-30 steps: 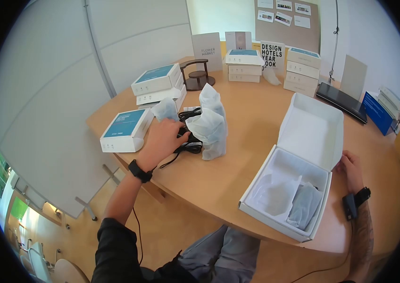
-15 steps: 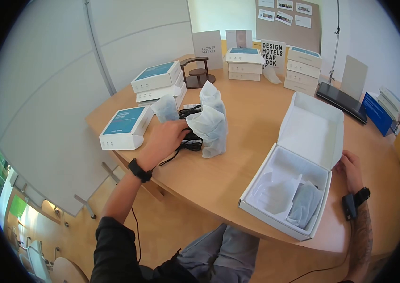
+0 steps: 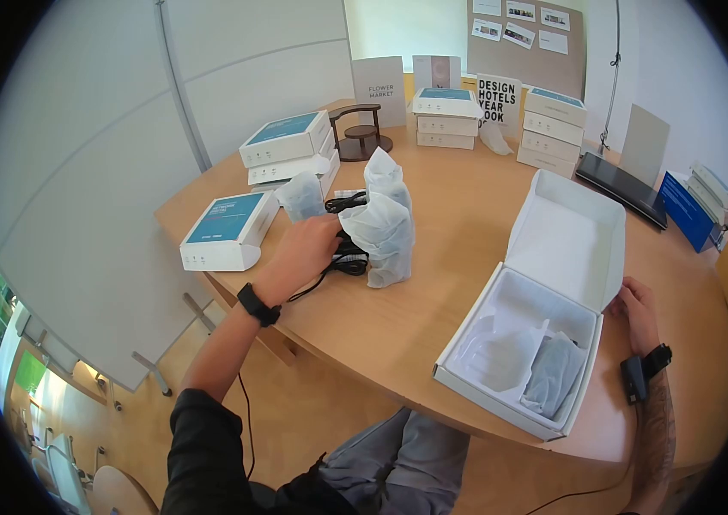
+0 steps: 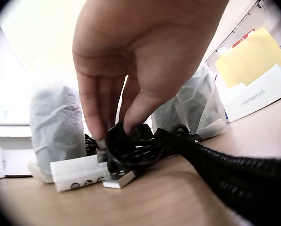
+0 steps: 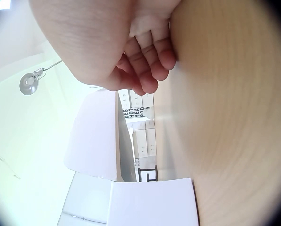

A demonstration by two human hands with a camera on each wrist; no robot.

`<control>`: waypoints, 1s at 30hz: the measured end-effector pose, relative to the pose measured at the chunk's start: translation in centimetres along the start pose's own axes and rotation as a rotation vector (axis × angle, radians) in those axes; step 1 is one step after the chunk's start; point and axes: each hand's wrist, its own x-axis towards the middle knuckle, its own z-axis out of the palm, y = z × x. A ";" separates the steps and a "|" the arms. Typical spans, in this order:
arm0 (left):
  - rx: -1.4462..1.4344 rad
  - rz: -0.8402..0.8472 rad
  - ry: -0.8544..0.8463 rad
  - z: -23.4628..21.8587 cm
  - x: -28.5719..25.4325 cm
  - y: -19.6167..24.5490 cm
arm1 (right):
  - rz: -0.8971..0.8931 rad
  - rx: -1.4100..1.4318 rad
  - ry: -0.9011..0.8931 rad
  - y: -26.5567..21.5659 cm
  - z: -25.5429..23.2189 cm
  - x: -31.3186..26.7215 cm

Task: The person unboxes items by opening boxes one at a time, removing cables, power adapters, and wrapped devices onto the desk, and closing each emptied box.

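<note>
My left hand (image 3: 300, 257) pinches a bundled black cable (image 4: 135, 153) between thumb and fingertips, with small white labels (image 4: 74, 173) beside it. Wrapped items stand on both sides: a smaller one (image 3: 301, 197) and a taller one (image 3: 388, 232). At the right, an open white box (image 3: 501, 421) holds a moulded tray (image 3: 493, 352) and a wrapped item (image 3: 555, 373) in its right compartment. My right hand (image 3: 639, 313), fingers loosely curled and holding nothing, rests on the table by the box's raised lid (image 3: 566, 236).
White boxes with blue tops lie stacked at the left (image 3: 282, 142) and back (image 3: 445, 103), with one closer (image 3: 227, 232). A dark round stand (image 3: 360, 142), a black flat device (image 3: 621, 187) and upright booklets (image 3: 379, 90) are along the table's far side.
My left hand's fingers have come down and closed on the black cable; earlier they were more spread over it. The right hand and the open box have hardly moved.
</note>
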 end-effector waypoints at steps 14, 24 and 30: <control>0.061 0.045 0.331 -3.1 -2.8 6.8 | 0.011 0.089 -0.002 -0.6 0.5 -0.4; -0.274 0.491 0.040 -6.7 -2.7 18.1 | 0.055 0.029 -0.003 -1.1 0.4 -0.4; -0.363 0.729 -0.360 -4.3 1.7 21.4 | 0.053 0.039 -0.008 -1.5 0.6 -0.7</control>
